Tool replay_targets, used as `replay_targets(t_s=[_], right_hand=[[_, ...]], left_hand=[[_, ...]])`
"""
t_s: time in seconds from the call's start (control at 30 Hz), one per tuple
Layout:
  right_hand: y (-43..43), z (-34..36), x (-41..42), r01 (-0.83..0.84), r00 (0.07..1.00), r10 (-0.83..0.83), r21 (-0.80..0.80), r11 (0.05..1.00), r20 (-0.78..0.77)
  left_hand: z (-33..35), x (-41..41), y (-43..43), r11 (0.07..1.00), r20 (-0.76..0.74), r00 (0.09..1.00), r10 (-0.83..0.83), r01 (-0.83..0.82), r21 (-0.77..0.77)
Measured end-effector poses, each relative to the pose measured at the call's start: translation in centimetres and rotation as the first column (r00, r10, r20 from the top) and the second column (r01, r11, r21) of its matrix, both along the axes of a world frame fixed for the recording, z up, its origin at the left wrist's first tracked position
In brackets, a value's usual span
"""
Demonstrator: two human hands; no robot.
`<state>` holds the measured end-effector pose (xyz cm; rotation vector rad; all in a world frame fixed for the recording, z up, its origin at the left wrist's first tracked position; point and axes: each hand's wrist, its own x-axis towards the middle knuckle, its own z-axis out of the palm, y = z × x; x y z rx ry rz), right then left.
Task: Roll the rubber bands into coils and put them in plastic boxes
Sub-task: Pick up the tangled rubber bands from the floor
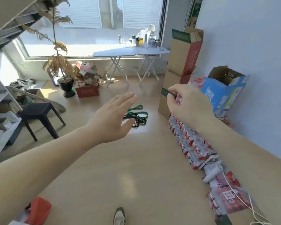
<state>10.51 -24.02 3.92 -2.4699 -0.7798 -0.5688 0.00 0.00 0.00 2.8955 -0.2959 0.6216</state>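
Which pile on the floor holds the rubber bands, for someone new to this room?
Start at the folding table under the window, then drop to the bare floor before it. The rubber bands lie there beyond the open left hand: green and black loops, the only loose tangle among boxes.

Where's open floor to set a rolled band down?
Bare floor lies in the near middle, between the black stool and the row of red packs. Crowded: around the loose bands, along the right wall, and by the cardboard boxes.

Tangle of green and black rubber bands [137,115] on floor partly hidden behind open left hand [111,118], red object [39,210] cut by bottom edge, windowsill jars [143,40] too small to tell
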Motion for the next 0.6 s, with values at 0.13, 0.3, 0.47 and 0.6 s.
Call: replay_targets(t_s=[0.13, 0.3, 0.47, 0.6], right_hand=[[7.4, -4.3, 10.8, 0.001, 0.989, -0.013, -0.085, 0.996, -0.145], [13.8, -6.4, 26.5, -0.036, 0.937, -0.040, -0.210, 0.977, -0.346], [15.4, -7.6, 40.1, -0.051, 0.873, -0.061, -0.215, 0.975, -0.484], [17.8, -12.2, 51.5, -0.035, 0.832, -0.075, -0.187, 0.982, -0.550]], left_hand=[[-3.9, 11.7, 6.0, 0.998, -0.112, 0.993, 0.046, -0.050, -0.034], [-6.5, 28.1, 12.7, 0.990, -0.229, 0.971, 0.068, -0.095, -0.107], [-8.8, 43.1, 16.9, 0.979, -0.373, 0.925, 0.067, -0.133, -0.154], [-13.0, 56.2, 20.3, 0.981, -0.463, 0.883, 0.076, -0.150, -0.124]])
